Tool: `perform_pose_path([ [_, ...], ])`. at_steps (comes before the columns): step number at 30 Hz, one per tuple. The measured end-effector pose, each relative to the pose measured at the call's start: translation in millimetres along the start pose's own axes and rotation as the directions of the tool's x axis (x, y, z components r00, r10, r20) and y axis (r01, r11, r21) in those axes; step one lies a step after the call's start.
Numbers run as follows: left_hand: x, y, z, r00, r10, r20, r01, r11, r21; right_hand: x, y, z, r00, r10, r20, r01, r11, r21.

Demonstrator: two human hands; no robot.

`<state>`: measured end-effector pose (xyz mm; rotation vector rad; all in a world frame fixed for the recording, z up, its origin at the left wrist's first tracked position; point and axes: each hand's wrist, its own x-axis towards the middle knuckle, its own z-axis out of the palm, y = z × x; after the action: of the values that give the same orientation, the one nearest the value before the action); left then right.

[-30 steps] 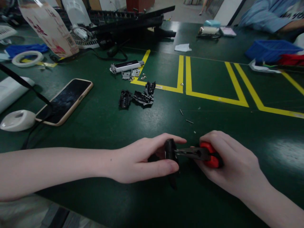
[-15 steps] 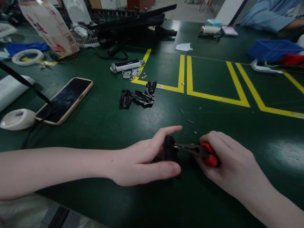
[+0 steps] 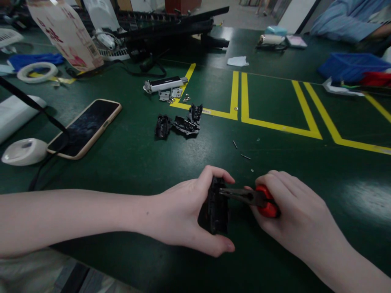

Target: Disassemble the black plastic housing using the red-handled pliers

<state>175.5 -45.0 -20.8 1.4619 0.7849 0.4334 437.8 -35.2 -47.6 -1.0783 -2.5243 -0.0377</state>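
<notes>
My left hand (image 3: 195,215) grips a black plastic part (image 3: 219,211) at its two ends, index finger at the top and thumb at the lower end. Red-handled needle-nose pliers (image 3: 244,196) are in my closed right hand (image 3: 290,207), pointing left. Their tips touch the upper portion of the black part; whether they pinch anything there is too small to tell. Two thin metal pins (image 3: 245,156) lie beyond the pliers on the green table (image 3: 134,175). Farther off are several broken-looking black plastic pieces (image 3: 185,126).
A phone (image 3: 87,128) and a white mouse-shaped object (image 3: 25,151) lie at the left, crossed by a black cord. Small metal pieces (image 3: 170,94) sit near yellow tape lines (image 3: 281,128). A blue bin (image 3: 351,67) stands at right, near another person's blue sleeve (image 3: 342,20).
My left thumb has moved down and my index finger has curled onto the part, exposing more of it. The pliers' tips have shifted slightly left and down along it.
</notes>
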Motion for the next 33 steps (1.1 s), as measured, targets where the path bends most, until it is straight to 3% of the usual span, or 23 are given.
perform_pose_path([
  [7,2,-4,1.3,0.999,0.026,0.034,-0.027,1.000,0.006,1,1,1,0.994,0.087,0.065,-0.095,0.988,0.125],
  [19,3,-4,-3.0,0.999,0.027,0.038,-0.024,0.996,-0.081,-1,3,4,0.996,0.069,0.049,-0.074,0.991,0.115],
  [24,0,-4,0.6,1.000,-0.004,0.015,0.007,0.984,-0.177,1,5,2,1.000,0.009,0.011,-0.009,1.000,0.022],
  [30,0,-3,-1.8,0.998,-0.011,0.058,0.026,0.965,-0.261,3,9,-11,0.989,-0.148,-0.006,0.142,0.960,-0.239],
  [33,0,-4,-3.0,0.998,-0.003,0.070,0.022,0.963,-0.267,4,10,-12,0.987,-0.154,-0.039,0.140,0.958,-0.251],
])
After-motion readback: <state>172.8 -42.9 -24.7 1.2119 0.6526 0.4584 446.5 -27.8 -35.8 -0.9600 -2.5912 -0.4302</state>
